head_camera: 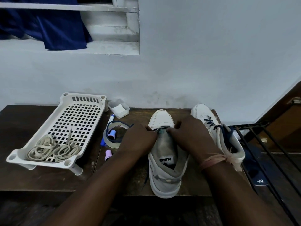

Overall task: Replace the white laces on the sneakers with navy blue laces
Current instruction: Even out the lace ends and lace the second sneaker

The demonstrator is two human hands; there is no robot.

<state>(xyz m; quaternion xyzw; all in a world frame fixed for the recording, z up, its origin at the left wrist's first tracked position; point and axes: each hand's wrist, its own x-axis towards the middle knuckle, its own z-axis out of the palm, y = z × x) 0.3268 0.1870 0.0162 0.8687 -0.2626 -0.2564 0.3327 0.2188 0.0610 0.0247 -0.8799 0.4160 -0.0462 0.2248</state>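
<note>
A white and grey sneaker (pixel 164 170) stands on the dark wooden table (pixel 40 175), toe toward the wall. My left hand (pixel 138 139) and my right hand (pixel 192 136) meet at its front eyelets, fingers curled and pinching a navy blue lace (pixel 114 128). The lace loops out to the left over a roll of clear tape (pixel 112 141). The fingertips hide the eyelets. A second sneaker (pixel 216 132), laced in navy, stands to the right. The old white laces (pixel 53 149) lie coiled in a white perforated tray (pixel 81 115).
A small clear plastic box (pixel 118 108) sits by the wall. A marker (pixel 111 119) and small purple and blue caps (pixel 107 154) lie beside the tape. A black metal rack (pixel 260 144) stands right of the table. A blue cloth (pixel 57 30) hangs at the window.
</note>
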